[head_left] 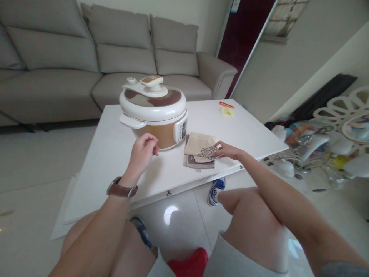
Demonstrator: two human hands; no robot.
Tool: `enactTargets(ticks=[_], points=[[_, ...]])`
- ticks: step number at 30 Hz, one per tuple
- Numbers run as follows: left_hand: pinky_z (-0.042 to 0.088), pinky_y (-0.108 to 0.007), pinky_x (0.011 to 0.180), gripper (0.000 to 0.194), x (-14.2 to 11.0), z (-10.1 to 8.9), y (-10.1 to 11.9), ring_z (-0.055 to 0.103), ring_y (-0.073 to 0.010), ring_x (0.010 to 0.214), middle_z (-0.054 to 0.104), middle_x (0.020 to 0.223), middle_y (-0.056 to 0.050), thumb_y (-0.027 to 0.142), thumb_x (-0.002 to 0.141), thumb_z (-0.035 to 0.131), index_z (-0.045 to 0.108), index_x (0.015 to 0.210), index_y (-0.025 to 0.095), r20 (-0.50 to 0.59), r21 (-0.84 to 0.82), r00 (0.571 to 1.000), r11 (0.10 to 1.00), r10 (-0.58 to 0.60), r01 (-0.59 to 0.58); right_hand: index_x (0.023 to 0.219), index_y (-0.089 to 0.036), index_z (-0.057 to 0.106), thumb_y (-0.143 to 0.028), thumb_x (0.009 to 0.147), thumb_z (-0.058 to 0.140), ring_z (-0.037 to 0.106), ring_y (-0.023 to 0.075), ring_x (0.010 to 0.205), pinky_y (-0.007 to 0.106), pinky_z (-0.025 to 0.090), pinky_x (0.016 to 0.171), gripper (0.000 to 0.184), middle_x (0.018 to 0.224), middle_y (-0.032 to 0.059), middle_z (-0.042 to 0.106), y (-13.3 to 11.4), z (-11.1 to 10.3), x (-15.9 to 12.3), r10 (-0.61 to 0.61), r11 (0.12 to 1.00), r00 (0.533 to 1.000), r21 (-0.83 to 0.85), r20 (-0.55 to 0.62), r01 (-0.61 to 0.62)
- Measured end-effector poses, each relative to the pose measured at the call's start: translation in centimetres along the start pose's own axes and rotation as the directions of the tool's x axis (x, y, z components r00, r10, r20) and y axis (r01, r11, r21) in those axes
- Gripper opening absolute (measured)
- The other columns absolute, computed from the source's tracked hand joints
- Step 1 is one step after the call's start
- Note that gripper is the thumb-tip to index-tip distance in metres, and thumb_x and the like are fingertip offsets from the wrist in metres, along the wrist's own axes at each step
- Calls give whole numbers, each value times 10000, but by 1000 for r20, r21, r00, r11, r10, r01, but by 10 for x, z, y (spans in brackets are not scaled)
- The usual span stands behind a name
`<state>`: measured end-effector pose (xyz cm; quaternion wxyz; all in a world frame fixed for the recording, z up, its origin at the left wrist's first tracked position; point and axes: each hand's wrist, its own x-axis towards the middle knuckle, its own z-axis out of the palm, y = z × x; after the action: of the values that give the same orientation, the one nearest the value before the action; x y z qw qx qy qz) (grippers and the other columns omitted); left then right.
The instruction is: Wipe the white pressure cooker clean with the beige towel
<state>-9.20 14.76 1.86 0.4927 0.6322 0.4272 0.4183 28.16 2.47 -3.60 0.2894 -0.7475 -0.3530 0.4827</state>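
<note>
A folded beige cloth (201, 145) with a dark leaf pattern lies on the white table in front of me. My right hand (225, 150) grips its right edge between thumb and fingers. Left of the cloth, my left hand (145, 151) hovers with its fingers curled in and nothing visible in them. Just behind that hand stands an electric pressure cooker (161, 132), white and gold, with its lid on and its control panel facing right. The cloth lies close beside the cooker's front right side.
On the far right of the white table (248, 132) are an orange cutter (226, 104) and a yellowish scrap (227, 111). A grey sofa (123, 50) stands behind. White lamp parts and bags (319, 150) clutter the floor at right. A red stool (190, 264) shows below me.
</note>
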Motion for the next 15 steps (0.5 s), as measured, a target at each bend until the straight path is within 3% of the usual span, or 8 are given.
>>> enactTargets(ticks=[4,8,10,12,13,15], points=[[469,-233,502,66,-1,1,0,588,-126,476,605,589,33,246,789,576,620,802,198,15,16,1000,1000,16,-17,1048,-245,532,-120,688,762,679,151,786,305,605,713,445,905,9,676,-11,4,0,-45,942,999,332,-17,48],[478,-248,537,92,-6,10,-6,602,-137,515,620,626,23,283,832,566,607,813,203,121,73,993,997,17,-26,1002,-241,546,-141,715,757,699,165,828,329,624,738,370,930,22,687,-18,7,-3,-109,891,994,440,-22,107],[487,-264,573,124,-10,19,-13,621,-150,554,640,660,14,314,869,556,611,840,207,228,133,973,990,23,-55,1017,-236,563,-169,720,778,698,170,797,337,615,727,372,914,27,696,-18,6,-6,-67,934,998,352,1,63],[485,-282,620,136,-16,29,-21,637,-166,612,660,694,3,310,895,540,629,869,210,341,235,939,963,48,-135,1031,-228,585,-221,714,814,674,174,734,335,582,689,392,867,23,688,-17,4,-9,-21,992,1000,128,-7,22],[480,-293,645,137,-19,34,-25,643,-176,647,672,715,-6,294,901,533,640,879,212,395,294,917,937,61,-190,1030,-221,599,-252,705,833,651,171,712,327,556,674,402,844,17,675,-16,2,-10,-36,999,999,-19,-39,36],[475,-313,694,145,-27,45,-31,654,-197,723,701,772,-28,258,905,525,662,887,212,500,394,863,868,73,-301,1008,-208,623,-310,689,849,597,163,704,303,496,674,404,809,-5,634,-15,1,-12,-182,946,978,-289,-100,146]])
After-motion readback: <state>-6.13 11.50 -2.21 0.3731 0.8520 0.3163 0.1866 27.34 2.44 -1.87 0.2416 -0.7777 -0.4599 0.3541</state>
